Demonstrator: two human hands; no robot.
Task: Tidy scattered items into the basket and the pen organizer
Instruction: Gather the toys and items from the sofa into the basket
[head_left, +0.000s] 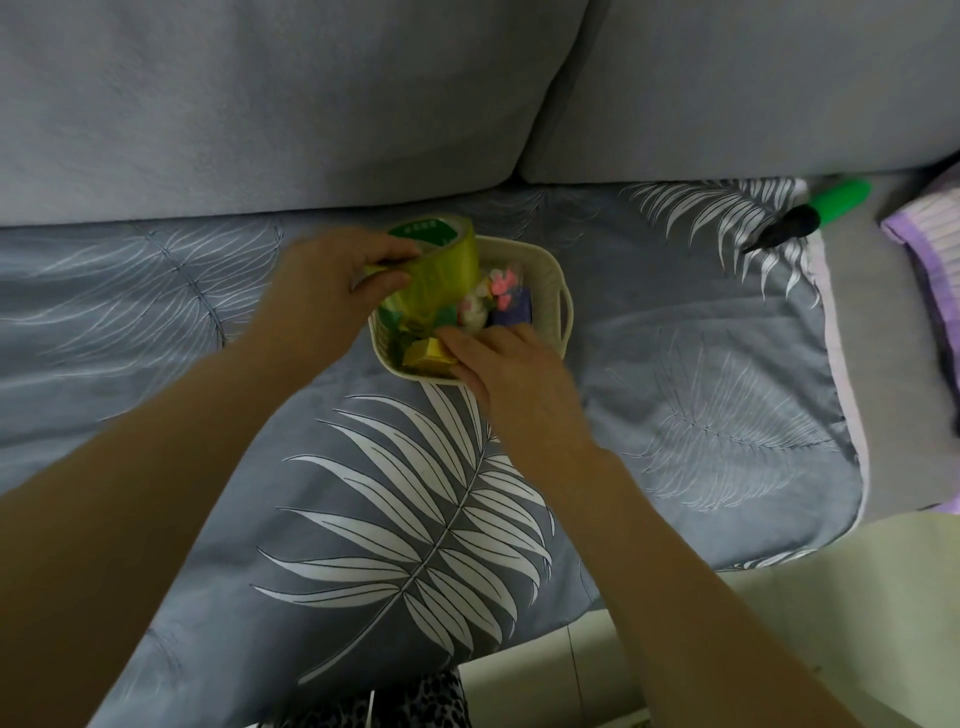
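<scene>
A small cream basket (558, 306) sits on the leaf-patterned sofa cover, holding several small items: pink clips (501, 286), a purple box (511, 312) and green pieces. My left hand (332, 286) grips a yellow-green roll of tape (441, 260) over the basket's left rim. My right hand (498, 358) rests on the basket's near edge, fingers on a yellow box (426, 356) inside it. No pen organizer is in view.
A green-handled tool with a black tip (810, 213) lies at the right on the sofa seat. A purple striped cloth (924, 244) is at the far right. Grey back cushions (311, 104) rise behind the basket. Pale floor (545, 670) shows below the sofa edge.
</scene>
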